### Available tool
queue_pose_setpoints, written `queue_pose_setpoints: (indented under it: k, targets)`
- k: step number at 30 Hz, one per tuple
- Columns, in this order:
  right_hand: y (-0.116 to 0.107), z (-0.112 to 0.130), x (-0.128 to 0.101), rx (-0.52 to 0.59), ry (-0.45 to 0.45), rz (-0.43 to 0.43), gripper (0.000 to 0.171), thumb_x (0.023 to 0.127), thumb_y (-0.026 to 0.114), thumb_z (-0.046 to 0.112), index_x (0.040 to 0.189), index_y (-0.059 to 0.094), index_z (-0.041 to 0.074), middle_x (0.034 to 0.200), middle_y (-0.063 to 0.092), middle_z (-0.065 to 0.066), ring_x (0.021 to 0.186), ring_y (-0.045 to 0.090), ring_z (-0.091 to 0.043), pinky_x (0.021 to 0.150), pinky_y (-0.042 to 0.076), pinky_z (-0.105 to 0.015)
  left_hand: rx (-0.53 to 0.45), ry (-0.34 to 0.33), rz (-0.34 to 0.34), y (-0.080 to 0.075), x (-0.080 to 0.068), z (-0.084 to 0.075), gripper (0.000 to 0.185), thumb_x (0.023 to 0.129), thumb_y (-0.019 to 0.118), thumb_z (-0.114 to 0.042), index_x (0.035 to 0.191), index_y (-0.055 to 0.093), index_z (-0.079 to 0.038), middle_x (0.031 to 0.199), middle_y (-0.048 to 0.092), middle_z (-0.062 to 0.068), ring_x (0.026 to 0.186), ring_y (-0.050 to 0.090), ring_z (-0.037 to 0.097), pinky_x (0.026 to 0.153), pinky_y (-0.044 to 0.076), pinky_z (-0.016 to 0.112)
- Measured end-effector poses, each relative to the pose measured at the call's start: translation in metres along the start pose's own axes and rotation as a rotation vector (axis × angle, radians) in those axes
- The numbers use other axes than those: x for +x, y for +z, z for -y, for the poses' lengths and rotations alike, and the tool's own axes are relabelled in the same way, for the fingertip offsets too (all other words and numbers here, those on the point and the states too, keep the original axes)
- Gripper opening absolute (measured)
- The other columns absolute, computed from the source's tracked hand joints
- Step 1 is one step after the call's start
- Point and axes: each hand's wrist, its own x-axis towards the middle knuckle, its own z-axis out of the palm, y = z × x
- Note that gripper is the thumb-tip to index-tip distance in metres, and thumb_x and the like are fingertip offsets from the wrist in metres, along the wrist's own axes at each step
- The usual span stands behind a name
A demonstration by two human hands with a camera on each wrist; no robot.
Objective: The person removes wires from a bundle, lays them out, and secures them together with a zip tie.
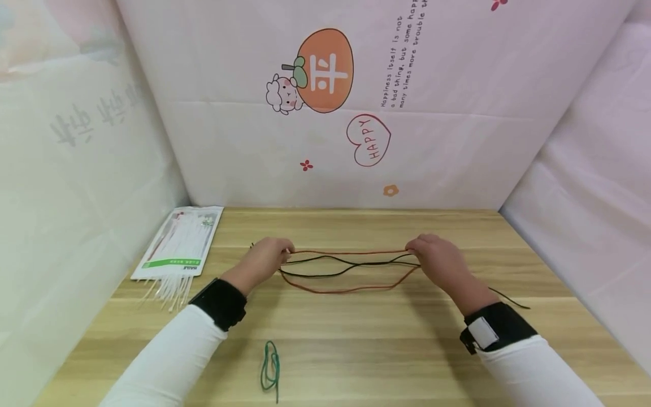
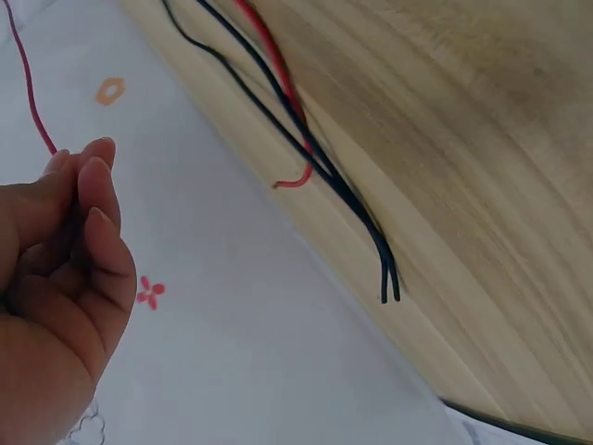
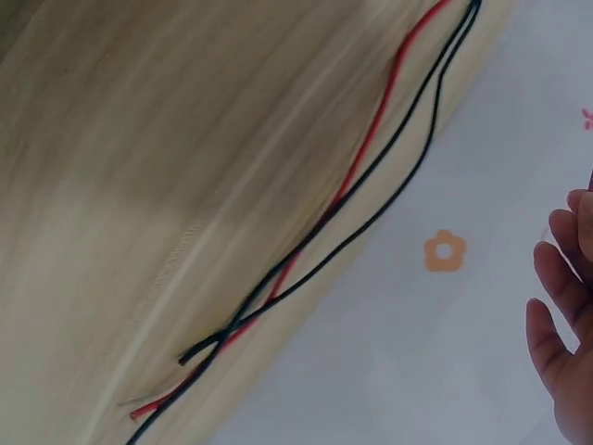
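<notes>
Both hands are over the middle of the wooden table (image 1: pixel 356 350), holding a bunch of thin wires between them: red wires (image 1: pixel 351 252) and black wires (image 1: pixel 325 275). Left hand (image 1: pixel 264 261) has its fingers curled round one end of the bunch, right hand (image 1: pixel 438 261) the other end; both read as pinch grips from the head view. The top red strand runs nearly straight hand to hand, the others sag in loose loops just above or on the table, can't tell which. Judgement: the wires are very light, limp and thin, with no stiffness to speak of, and smooth insulation that will likely slip through a loose pinch. They tangle easily, so best held near the ends with all strands gathered together, as now. Wrist views add little: the left one shows curled fingers (image 2: pixel 93 199) and black wire ends past the table edge, but the actual contact with the wire isn't visible. The right one shows only fingertips (image 3: pixel 556 315) at the frame edge, with the grip cut off. Strand count is unclear, since they cross and overlap. A loose black end trails on the table behind the right wrist. Also present: a green wire (image 1: pixel 270 367) coiled near the front edge, well apart, and a bag of white cable ties (image 1: pixel 178 243) at far left, with ties spilling from its lower end.
</notes>
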Motion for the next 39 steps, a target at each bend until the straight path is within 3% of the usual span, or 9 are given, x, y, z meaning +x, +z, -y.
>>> queue_pose_setpoints:
  k: [9, 13, 17, 20, 26, 30, 33, 36, 39]
  targets:
    - [0.026, -0.018, 0.006, -0.020, 0.151, 0.234, 0.007, 0.090, 0.067, 0.010, 0.095, 0.072, 0.012, 0.088, 0.067, -0.004, 0.081, 0.064, -0.025, 0.062, 0.051, -0.038, 0.139, 0.019, 0.050, 0.028, 0.035, 0.005, 0.011, 0.095, 0.057, -0.002, 0.097, 0.067, -0.005, 0.098, 0.067, 0.007, 0.090, 0.061, 0.021, 0.079, 0.051, 0.035]
    - [0.036, -0.020, 0.006, -0.044, 0.132, 0.288, 0.006, 0.088, 0.070, 0.009, 0.092, 0.072, 0.013, 0.086, 0.066, -0.002, 0.080, 0.063, -0.024, 0.062, 0.051, -0.037, 0.176, 0.030, 0.087, 0.038, 0.040, 0.006, 0.020, 0.091, 0.054, 0.005, 0.079, 0.064, -0.008, 0.080, 0.057, 0.001, 0.075, 0.052, 0.015, 0.070, 0.046, 0.031]
    - [0.044, -0.019, 0.008, -0.027, 0.142, 0.326, 0.003, 0.086, 0.072, 0.012, 0.090, 0.072, 0.012, 0.085, 0.065, -0.001, 0.079, 0.062, -0.022, 0.062, 0.050, -0.036, 0.227, 0.027, 0.109, 0.044, 0.045, 0.006, 0.032, 0.088, 0.050, 0.010, 0.064, 0.048, -0.011, 0.068, 0.041, 0.000, 0.067, 0.040, 0.016, 0.061, 0.036, 0.029]
    - [0.050, -0.018, 0.011, -0.033, 0.163, 0.384, 0.002, 0.088, 0.071, 0.014, 0.089, 0.071, 0.012, 0.084, 0.064, -0.001, 0.078, 0.061, -0.021, 0.063, 0.050, -0.036, 0.268, 0.024, 0.115, 0.048, 0.048, 0.006, 0.036, 0.089, 0.053, 0.009, 0.063, 0.044, -0.014, 0.068, 0.040, -0.002, 0.069, 0.040, 0.015, 0.062, 0.037, 0.029]
    - [0.055, -0.014, 0.011, -0.032, 0.213, 0.489, 0.010, 0.089, 0.069, 0.012, 0.097, 0.073, 0.014, 0.091, 0.065, -0.003, 0.088, 0.064, -0.026, 0.068, 0.053, -0.039, 0.296, 0.018, 0.123, 0.052, 0.049, 0.005, 0.035, 0.091, 0.056, 0.006, 0.064, 0.048, -0.013, 0.069, 0.044, -0.002, 0.070, 0.042, 0.015, 0.065, 0.040, 0.030]
    - [0.049, -0.009, 0.007, -0.035, 0.207, 0.457, 0.016, 0.090, 0.069, 0.019, 0.103, 0.071, 0.010, 0.096, 0.065, -0.006, 0.090, 0.063, -0.027, 0.068, 0.052, -0.039, 0.274, 0.015, 0.115, 0.053, 0.046, 0.004, 0.031, 0.094, 0.055, 0.001, 0.067, 0.052, -0.013, 0.072, 0.048, -0.002, 0.072, 0.045, 0.015, 0.067, 0.042, 0.030]
    - [0.036, -0.002, 0.005, -0.046, 0.178, 0.359, 0.024, 0.091, 0.068, 0.026, 0.106, 0.069, 0.007, 0.098, 0.064, -0.010, 0.090, 0.062, -0.029, 0.065, 0.052, -0.039, 0.223, 0.019, 0.094, 0.046, 0.035, 0.003, 0.010, 0.096, 0.057, -0.006, 0.093, 0.066, -0.008, 0.092, 0.059, 0.004, 0.088, 0.056, 0.018, 0.079, 0.048, 0.033]
    - [0.022, 0.006, 0.003, -0.040, 0.163, 0.256, 0.030, 0.092, 0.065, 0.029, 0.110, 0.068, 0.006, 0.103, 0.064, -0.013, 0.095, 0.061, -0.032, 0.070, 0.052, -0.044, 0.183, 0.001, 0.083, 0.032, 0.018, 0.000, 0.034, 0.097, 0.060, -0.020, 0.128, 0.057, -0.006, 0.119, 0.057, 0.013, 0.111, 0.056, 0.027, 0.093, 0.047, 0.040]
    - [0.009, 0.012, -0.003, -0.017, 0.132, 0.177, 0.029, 0.093, 0.065, 0.027, 0.112, 0.067, 0.006, 0.106, 0.065, -0.014, 0.100, 0.060, -0.034, 0.078, 0.050, -0.050, 0.148, -0.007, 0.078, 0.017, -0.003, -0.004, 0.053, 0.096, 0.059, -0.035, 0.138, 0.049, -0.005, 0.135, 0.050, 0.019, 0.124, 0.049, 0.035, 0.099, 0.043, 0.047]
